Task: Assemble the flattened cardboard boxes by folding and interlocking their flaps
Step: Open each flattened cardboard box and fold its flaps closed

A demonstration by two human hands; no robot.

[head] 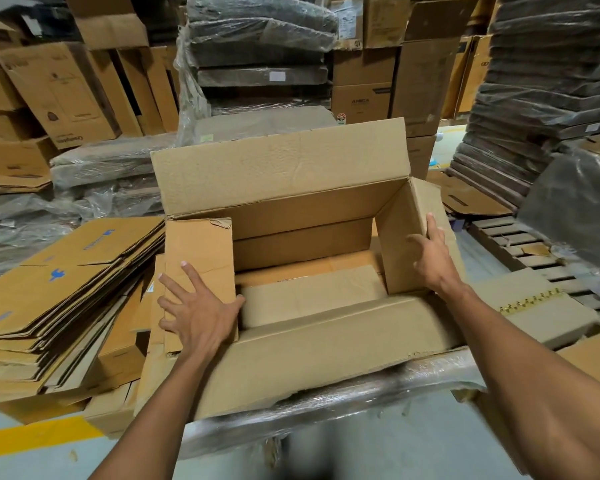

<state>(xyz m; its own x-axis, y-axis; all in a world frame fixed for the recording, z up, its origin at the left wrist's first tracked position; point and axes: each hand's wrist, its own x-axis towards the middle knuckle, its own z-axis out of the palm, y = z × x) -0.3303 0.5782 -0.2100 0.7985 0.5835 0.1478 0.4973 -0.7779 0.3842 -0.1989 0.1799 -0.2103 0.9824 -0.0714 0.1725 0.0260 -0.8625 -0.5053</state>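
Note:
An opened brown cardboard box (302,237) stands in front of me with its four top flaps spread. The far long flap (278,168) stands up and the near long flap (326,348) lies outward toward me. My left hand (201,313) rests with spread fingers on the left short flap (198,251), thumb over its inner edge. My right hand (433,254) presses with straight fingers on the right short flap (409,233), which tilts inward. Folded bottom flaps show inside the box.
A stack of flattened cardboard boxes (59,299) with blue prints lies at the left. Plastic-wrapped bundles (257,46) and more cartons stand behind. A wooden pallet (520,251) and a stapled flat box (541,306) lie at the right. A yellow floor line (32,434) runs bottom left.

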